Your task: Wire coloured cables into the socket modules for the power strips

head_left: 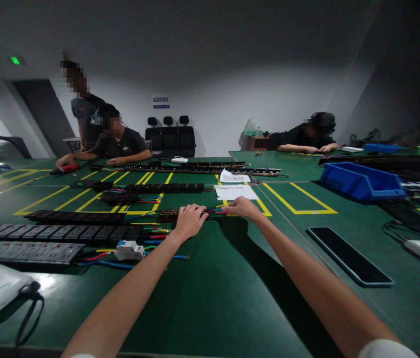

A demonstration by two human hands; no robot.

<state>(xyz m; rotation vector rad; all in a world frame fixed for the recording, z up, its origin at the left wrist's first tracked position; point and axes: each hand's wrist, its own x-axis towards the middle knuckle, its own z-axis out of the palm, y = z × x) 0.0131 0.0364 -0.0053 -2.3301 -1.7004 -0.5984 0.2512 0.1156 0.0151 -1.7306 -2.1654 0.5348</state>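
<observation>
My left hand (191, 220) curls over the end of a narrow strip housing (166, 215) with metal strips inside, pressing it to the table. From that end run thin coloured wires (215, 211), red and blue among them. My right hand (245, 207) pinches these wires between thumb and finger, just right of the housing. Left of my left hand lie black socket strips (60, 232) and a grey socket strip (42, 252), with coloured leads at their ends. A white circuit breaker (129, 250) sits on the leads of the grey strip.
Right of my arms lies a phone (349, 254); beyond it stands a blue bin (362, 180). White paper labels (236, 192) lie past my hands. A white device (1, 288) with a strap is at near left. Across the green table (202, 298), a person (120, 139) has a red tool (66, 169).
</observation>
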